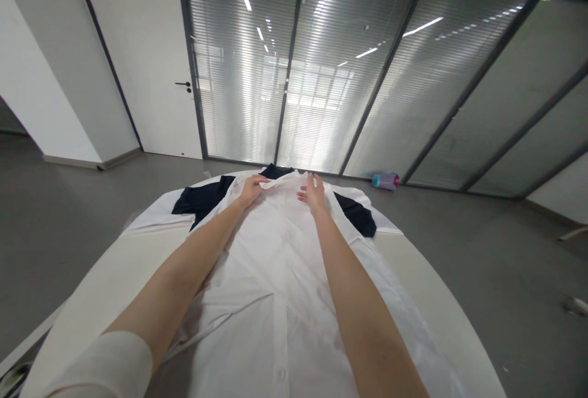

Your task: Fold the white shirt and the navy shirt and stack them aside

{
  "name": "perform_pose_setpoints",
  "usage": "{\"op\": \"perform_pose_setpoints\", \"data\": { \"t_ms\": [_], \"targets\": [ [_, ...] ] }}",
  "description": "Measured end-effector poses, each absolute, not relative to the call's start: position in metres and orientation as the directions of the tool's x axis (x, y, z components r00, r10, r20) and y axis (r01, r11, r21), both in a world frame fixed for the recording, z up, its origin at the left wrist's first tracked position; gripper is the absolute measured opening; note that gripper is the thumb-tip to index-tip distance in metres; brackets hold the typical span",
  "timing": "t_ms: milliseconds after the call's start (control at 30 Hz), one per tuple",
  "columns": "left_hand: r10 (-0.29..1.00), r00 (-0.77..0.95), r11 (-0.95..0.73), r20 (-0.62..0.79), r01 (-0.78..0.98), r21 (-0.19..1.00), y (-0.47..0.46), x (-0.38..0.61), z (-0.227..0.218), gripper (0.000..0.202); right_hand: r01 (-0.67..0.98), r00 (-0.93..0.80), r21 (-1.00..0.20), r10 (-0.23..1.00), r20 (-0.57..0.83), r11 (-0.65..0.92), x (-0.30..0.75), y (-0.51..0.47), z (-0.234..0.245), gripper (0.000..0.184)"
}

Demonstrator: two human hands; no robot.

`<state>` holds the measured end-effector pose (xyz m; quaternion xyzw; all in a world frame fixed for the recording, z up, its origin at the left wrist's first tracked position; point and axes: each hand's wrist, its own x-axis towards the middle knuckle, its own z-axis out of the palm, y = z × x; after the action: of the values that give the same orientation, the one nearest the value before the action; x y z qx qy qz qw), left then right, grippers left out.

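Note:
A white button-up shirt (275, 263) lies spread lengthwise on a white table (427, 288), its collar at the far end. My left hand (252, 190) is closed, pinching the shirt's collar on the left side. My right hand (313, 195) rests flat on the shirt near the collar, fingers stretched out. Under the shirt's far end lies a dark navy garment (202, 199), showing on both sides of it.
Beyond the table is grey floor, a glass wall with blinds and a white door (151, 79) at the left. A pink and teal bottle (384, 181) lies on the floor by the glass. A small object (577, 306) sits on the floor at the right.

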<state>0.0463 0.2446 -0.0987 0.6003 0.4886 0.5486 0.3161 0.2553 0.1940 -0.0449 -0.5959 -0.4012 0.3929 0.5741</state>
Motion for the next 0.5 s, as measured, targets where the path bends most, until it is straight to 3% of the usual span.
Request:
{"op": "perform_pose_setpoints", "data": {
  "t_ms": [233, 400, 500],
  "targets": [
    [0.91, -0.055, -0.386, 0.412, 0.255, 0.886, 0.242, 0.048, -0.097, 0.024, 0.01, 0.396, -1.0, 0.918, -0.011, -0.016, 0.251, 0.203, -0.063, 0.029],
    [0.919, -0.043, -0.361, 0.391, 0.306, 0.881, 0.241, 0.047, -0.097, 0.014, 0.237, 0.406, -0.97, 0.913, 0.048, -0.055, 0.261, 0.208, -0.074, 0.017],
    [0.925, -0.073, -0.325, 0.374, 0.363, 0.874, 0.243, 0.044, -0.099, 0.036, 0.345, 0.382, -0.939, 0.915, 0.129, -0.011, 0.267, 0.204, -0.08, 0.022]
  ]
}}
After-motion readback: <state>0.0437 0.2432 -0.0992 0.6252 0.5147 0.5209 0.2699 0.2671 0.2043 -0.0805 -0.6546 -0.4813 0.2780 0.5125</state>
